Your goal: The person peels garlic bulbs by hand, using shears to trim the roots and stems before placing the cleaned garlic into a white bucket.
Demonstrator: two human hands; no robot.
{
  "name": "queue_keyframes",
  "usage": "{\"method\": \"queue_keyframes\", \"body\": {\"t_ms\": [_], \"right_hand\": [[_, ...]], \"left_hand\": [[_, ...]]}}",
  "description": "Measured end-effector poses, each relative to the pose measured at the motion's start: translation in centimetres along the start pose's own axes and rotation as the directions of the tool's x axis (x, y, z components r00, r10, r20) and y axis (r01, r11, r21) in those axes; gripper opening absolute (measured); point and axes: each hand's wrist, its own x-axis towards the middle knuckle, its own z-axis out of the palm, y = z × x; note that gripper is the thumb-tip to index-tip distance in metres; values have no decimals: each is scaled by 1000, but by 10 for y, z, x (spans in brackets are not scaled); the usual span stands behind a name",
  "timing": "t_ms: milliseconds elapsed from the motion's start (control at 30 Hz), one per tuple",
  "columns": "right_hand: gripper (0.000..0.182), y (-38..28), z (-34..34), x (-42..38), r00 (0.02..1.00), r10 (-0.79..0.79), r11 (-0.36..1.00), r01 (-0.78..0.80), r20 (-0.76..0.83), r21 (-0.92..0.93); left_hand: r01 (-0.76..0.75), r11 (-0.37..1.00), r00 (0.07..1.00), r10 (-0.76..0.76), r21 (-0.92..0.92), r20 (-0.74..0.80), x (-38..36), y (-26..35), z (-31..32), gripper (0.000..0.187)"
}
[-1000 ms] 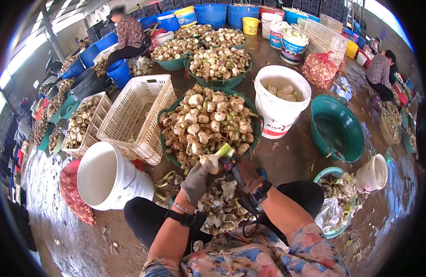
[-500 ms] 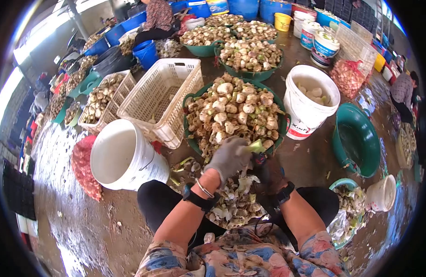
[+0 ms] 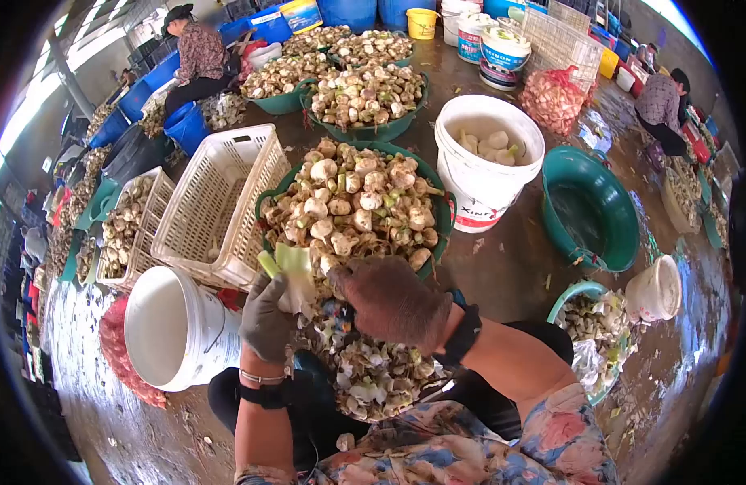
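Note:
My left hand [image 3: 266,318], in a grey glove, is closed around a garlic stalk [image 3: 268,263]. A pale green, papery leaf sheath [image 3: 293,265] spreads from it, partly blurred. My right hand [image 3: 395,303], in a dark brown glove, is closed just to the right, its fingertips close to the sheath. A small dark bluish object [image 3: 337,310] shows beneath its fingers; what it is I cannot make out. In front of both hands stands a green tub heaped with garlic bulbs [image 3: 363,190]. Below them lies a pile of garlic peelings [image 3: 381,373] between my knees.
Left are a white bucket [image 3: 158,323] and a cream plastic crate [image 3: 219,202]. Right are a white bucket with peeled bulbs [image 3: 479,182], a green basin [image 3: 591,206] and a basin of scraps [image 3: 599,323]. Other people [image 3: 199,56] sit farther back among garlic-filled tubs.
My hands have moved left in view, and the stalk now rises from my left hand. My right hand has come up over the tub's near edge. The camera view has shifted.

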Motion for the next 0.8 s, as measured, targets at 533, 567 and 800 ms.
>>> {"method": "queue_keyframes", "body": {"t_ms": [533, 567, 800], "right_hand": [[38, -68, -58, -17, 758, -473, 797, 152, -448, -584], [37, -62, -59, -21, 783, -453, 790, 131, -426, -599], [34, -19, -74, -43, 900, -370, 661, 80, -231, -746]], "left_hand": [[-22, 998, 994, 28, 53, -103, 14, 5, -6, 31], [-202, 969, 973, 216, 144, -86, 14, -6, -5, 31], [49, 997, 998, -48, -57, 28, 26, -17, -31, 35]]}}
